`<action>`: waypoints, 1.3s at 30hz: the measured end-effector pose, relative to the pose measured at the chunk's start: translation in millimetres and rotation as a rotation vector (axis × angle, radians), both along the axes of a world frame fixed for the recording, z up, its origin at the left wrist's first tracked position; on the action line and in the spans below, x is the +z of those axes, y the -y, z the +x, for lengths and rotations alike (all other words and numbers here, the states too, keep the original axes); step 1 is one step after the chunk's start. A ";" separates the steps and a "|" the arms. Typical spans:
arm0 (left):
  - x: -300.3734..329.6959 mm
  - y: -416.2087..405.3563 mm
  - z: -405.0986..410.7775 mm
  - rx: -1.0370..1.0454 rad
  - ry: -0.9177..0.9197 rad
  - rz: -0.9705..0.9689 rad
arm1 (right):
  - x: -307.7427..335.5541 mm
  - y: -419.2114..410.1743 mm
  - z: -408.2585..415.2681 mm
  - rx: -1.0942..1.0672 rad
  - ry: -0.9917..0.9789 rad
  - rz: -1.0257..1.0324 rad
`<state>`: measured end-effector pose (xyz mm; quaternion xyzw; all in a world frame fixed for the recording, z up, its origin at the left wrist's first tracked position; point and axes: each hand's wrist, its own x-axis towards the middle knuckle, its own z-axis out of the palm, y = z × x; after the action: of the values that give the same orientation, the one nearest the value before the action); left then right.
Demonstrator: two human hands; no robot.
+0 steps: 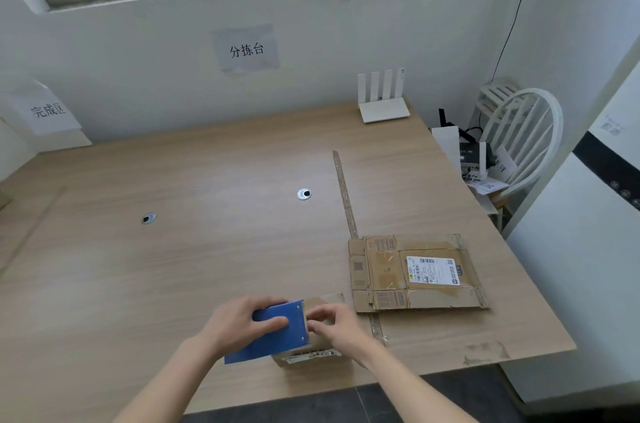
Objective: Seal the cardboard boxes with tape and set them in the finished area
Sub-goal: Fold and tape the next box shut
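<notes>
Blue flat-sided tape dispenser [268, 332] sits clasped in the left hand [239, 325], over a small brown cardboard box [308, 351]. Right hand's fingers [320, 320] pinch at its front edge, probably the tape end. Box looks light and stiff; steady it by its sides.

Two bare forearms rise from the bottom edge toward the wooden table [242, 180]. No sleeves cover them as far as the frame shows, and no watch, ring or glove is visible. The left hand [242, 322] and right hand [337, 325] are both bare, with short, unpainted nails. Nothing else of the person appears.
</notes>
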<state>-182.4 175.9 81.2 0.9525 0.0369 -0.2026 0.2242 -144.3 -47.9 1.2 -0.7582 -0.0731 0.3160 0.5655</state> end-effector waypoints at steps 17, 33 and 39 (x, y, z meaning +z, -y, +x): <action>-15.4 14.9 20.8 -0.183 0.101 0.329 | -17.3 61.2 10.4 -0.327 -0.039 -0.162; -17.5 25.0 28.2 -0.229 0.161 0.347 | -35.6 61.7 10.2 -0.544 -0.286 0.003; -25.8 26.4 29.8 -0.200 0.201 0.320 | -47.8 54.2 8.6 -0.496 -0.204 -0.194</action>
<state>-152.6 149.5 55.4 0.9903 -0.0487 -0.1195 0.0517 -135.7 -102.2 -46.6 -0.7677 0.2023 0.2485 0.5549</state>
